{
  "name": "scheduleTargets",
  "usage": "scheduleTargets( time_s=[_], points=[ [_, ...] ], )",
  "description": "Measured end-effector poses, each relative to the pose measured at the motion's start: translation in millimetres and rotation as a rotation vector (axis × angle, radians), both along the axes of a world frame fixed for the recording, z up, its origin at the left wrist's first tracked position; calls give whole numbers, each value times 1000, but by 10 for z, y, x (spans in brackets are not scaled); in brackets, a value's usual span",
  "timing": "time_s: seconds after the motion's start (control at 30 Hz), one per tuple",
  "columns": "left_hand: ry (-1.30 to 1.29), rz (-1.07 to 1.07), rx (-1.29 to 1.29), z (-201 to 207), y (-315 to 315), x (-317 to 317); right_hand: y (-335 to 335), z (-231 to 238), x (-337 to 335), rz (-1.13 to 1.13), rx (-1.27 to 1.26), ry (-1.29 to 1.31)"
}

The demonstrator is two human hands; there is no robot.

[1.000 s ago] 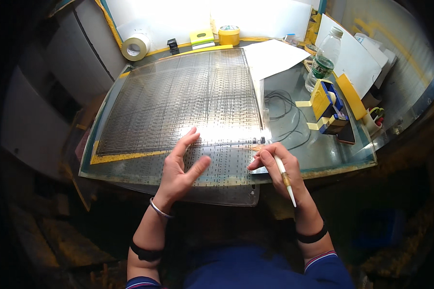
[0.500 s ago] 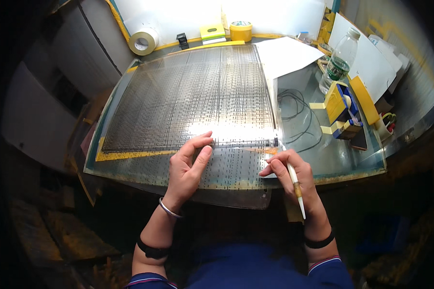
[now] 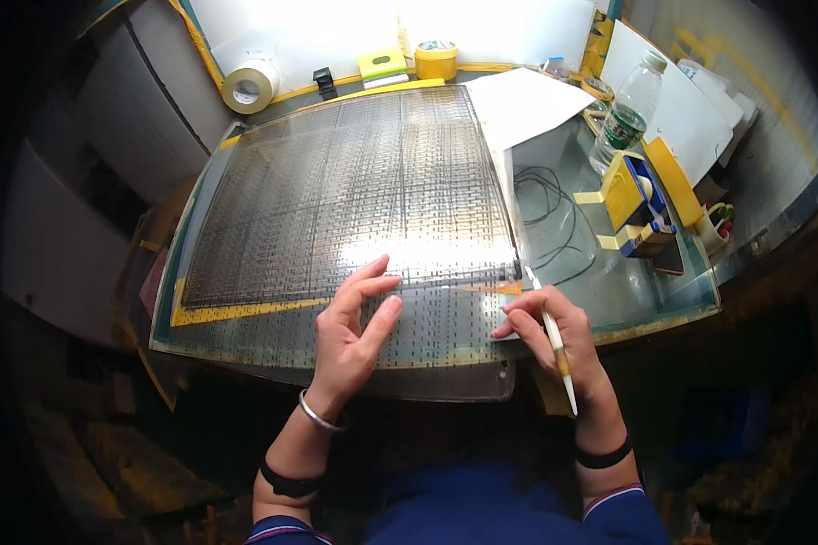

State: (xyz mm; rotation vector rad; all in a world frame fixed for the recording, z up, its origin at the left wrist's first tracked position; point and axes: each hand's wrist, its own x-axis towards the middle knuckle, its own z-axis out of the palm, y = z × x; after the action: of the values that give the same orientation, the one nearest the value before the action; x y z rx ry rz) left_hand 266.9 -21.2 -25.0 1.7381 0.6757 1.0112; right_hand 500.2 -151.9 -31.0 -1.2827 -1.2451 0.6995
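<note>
Transparent film [image 3: 336,204] printed with rows of small black dashes lies on a glass-topped table, and part of a sheet hangs over the near edge. My left hand [image 3: 348,341] is over the film's near part, fingers apart, holding nothing; I cannot tell whether it touches the sheet. At the film's near right corner, my right hand [image 3: 574,338] is closed on a slim white pen-shaped tool [image 3: 555,338] with a tan band. One pointed white end slants back toward my wrist. The other reaches toward the film corner, its tip too small to make out.
A yellow-and-blue tape dispenser [image 3: 634,204], a plastic bottle [image 3: 629,113] and a coiled black cord [image 3: 550,204] are on the right. White paper [image 3: 527,107] lies behind the film. Along the back stand a tape roll [image 3: 249,87], a black clip [image 3: 324,82] and a yellow tub [image 3: 436,62].
The table and its items sit slightly farther left in the view. My left fingers have spread a little more. My right hand keeps nearly the same pose, still holding the white tool.
</note>
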Motion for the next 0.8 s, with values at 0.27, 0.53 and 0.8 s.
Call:
scheduleTargets(
  time_s=[0.27, 0.53, 0.8],
  points=[
    [424, 160, 368, 274, 268, -768, -70, 62, -3, -26, -17, 14],
    [1009, 374, 540, 35, 386, -1300, -23, 49, -28, -30, 12, -25],
    [1102, 316, 500, 117, 199, -1310, -64, 26, -13, -27, 8, -32]
  ],
)
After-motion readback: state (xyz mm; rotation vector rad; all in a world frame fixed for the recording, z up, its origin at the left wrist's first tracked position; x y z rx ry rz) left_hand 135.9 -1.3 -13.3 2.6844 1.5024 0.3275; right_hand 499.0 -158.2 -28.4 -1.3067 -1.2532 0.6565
